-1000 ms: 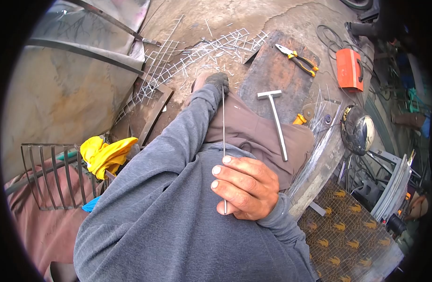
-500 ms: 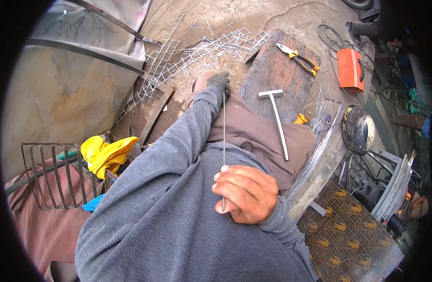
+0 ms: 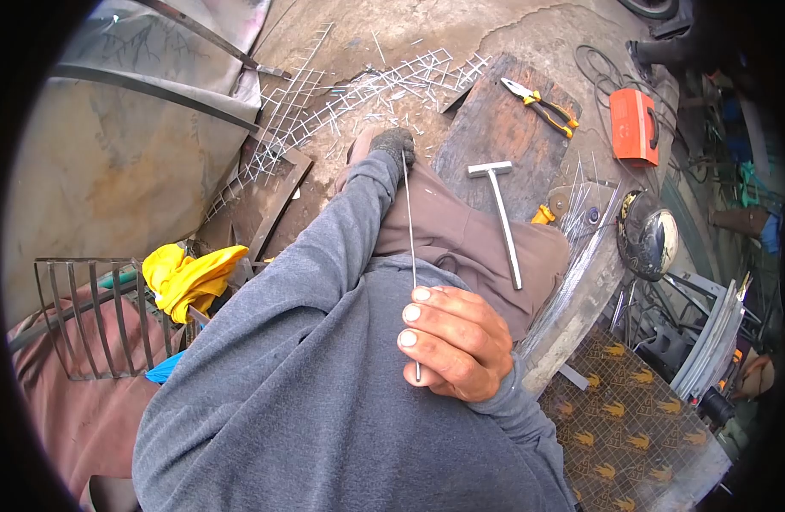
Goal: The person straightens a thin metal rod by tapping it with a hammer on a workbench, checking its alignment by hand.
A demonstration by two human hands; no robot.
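Steel rod (image 3: pixel 409 230) points straight away from the body, left of the hammer (image 3: pixel 502 222) and almost parallel to it. Right hand (image 3: pixel 456 341) fingers pinch the near end, and the gloved left hand (image 3: pixel 394 145) is closed on the far end.

- The bare right hand (image 3: pixel 456 341), near the middle, is closed round the near end of a thin metal rod (image 3: pixel 409 230).
- The rod runs away from it to the gloved left hand (image 3: pixel 395 145) at the knee; the grip there is unclear.
- To the right, a T-shaped tool (image 3: pixel 503 222) lies across the brown trouser leg.
- Farther right, pliers (image 3: pixel 542 107) rest on a dark board (image 3: pixel 495 128), with an orange case (image 3: pixel 633 126) beside it.
- Wire mesh strips (image 3: pixel 358 90) lie far left; a yellow cloth (image 3: pixel 188 277) is near left.
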